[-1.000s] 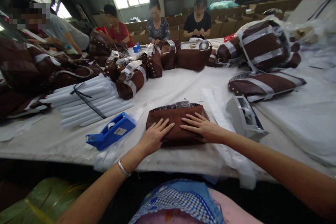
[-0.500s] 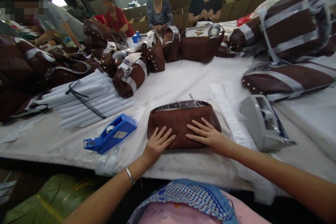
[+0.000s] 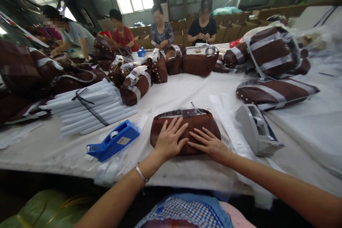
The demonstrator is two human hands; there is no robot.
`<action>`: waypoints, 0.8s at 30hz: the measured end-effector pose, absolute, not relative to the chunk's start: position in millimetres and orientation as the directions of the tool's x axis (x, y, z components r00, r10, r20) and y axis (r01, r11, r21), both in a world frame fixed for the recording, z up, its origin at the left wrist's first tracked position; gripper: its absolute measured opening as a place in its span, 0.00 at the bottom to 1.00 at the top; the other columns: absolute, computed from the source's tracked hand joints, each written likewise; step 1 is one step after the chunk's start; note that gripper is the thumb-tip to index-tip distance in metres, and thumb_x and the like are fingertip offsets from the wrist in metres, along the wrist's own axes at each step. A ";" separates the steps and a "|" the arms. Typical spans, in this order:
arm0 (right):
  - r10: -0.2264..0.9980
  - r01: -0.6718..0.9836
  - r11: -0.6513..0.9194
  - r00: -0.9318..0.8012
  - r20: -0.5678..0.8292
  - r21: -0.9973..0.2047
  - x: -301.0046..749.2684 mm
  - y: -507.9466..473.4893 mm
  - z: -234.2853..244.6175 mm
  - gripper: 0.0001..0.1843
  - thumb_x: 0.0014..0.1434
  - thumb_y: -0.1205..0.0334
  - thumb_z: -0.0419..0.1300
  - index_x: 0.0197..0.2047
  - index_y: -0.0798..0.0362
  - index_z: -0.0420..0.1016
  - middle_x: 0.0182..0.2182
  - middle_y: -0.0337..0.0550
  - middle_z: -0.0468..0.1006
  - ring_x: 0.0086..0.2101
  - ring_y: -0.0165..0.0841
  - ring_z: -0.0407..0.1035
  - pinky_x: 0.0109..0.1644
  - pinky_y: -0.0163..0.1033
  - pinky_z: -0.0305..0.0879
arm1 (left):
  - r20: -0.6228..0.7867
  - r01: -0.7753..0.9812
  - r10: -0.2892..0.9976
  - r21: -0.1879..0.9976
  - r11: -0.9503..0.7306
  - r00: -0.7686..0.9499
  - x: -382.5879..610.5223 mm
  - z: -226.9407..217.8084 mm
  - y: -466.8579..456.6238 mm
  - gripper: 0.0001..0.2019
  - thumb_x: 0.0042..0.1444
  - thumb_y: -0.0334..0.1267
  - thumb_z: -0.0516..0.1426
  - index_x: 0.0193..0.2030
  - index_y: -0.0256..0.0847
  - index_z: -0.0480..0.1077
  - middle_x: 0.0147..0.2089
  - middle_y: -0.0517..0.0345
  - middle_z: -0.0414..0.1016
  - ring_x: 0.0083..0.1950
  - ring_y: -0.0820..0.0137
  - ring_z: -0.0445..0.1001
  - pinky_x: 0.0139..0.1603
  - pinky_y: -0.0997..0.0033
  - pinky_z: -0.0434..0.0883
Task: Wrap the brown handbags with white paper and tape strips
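Note:
A dark brown handbag lies on the white-covered table right before me, its handle along the far edge with clear plastic over part of it. My left hand rests flat on the bag's left and middle part, fingers spread. On the right part lies my right hand, also flat with fingers apart. Neither hand grips anything. Left of the bag is a blue tape dispenser; a grey tape dispenser stands to its right.
White paper rolls tied with a black ribbon lie at the left. Brown bags with wrapped handles, such as one bag, line the table's far part. Another bag lies at the right. Several people work across the table. White strips lie beside the bag.
My left hand has slid up and inward over the bag, closer to my right hand. My right hand stays nearly in place on it. The camera view has tilted upward.

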State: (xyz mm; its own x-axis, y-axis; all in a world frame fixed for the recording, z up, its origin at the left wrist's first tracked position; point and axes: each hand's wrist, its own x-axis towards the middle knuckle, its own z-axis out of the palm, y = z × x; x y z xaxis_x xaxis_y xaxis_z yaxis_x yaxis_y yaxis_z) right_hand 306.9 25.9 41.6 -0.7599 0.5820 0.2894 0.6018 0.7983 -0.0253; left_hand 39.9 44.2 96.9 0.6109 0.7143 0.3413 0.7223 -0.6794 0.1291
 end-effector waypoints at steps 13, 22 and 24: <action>0.723 0.843 0.537 -0.441 0.531 -0.031 259.1 38.3 90.4 0.42 0.69 0.48 0.51 0.76 0.54 0.35 0.73 0.51 0.46 0.71 0.50 0.40 0.72 0.63 0.40 | 0.421 0.773 0.720 0.065 -0.630 0.552 48.9 39.4 41.5 0.31 0.68 0.48 0.51 0.74 0.44 0.49 0.77 0.48 0.46 0.77 0.55 0.43 0.74 0.41 0.48; 0.782 0.853 0.522 -0.468 0.413 -0.022 264.3 56.0 33.0 0.39 0.68 0.52 0.52 0.75 0.51 0.40 0.72 0.48 0.49 0.71 0.46 0.42 0.72 0.60 0.42 | 0.416 0.799 0.763 0.130 -0.588 0.494 61.7 73.5 34.8 0.28 0.68 0.46 0.50 0.72 0.41 0.53 0.75 0.47 0.50 0.76 0.55 0.48 0.72 0.42 0.52; 0.782 0.853 0.521 -0.467 0.413 -0.022 264.3 55.2 36.7 0.39 0.68 0.52 0.52 0.76 0.51 0.40 0.72 0.48 0.49 0.70 0.46 0.43 0.72 0.60 0.42 | 0.481 0.819 0.755 0.121 -0.562 0.447 63.6 92.5 34.2 0.29 0.69 0.45 0.50 0.73 0.42 0.51 0.76 0.48 0.47 0.77 0.55 0.45 0.73 0.41 0.50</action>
State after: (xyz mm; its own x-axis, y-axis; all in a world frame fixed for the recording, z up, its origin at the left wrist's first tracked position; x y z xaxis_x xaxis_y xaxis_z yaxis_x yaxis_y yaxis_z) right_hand 264.3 55.2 36.7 -0.4667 0.7822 0.4128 0.8533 0.5209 -0.0223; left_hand 63.6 34.2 92.5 0.4468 0.7546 0.4806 0.8186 -0.5615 0.1206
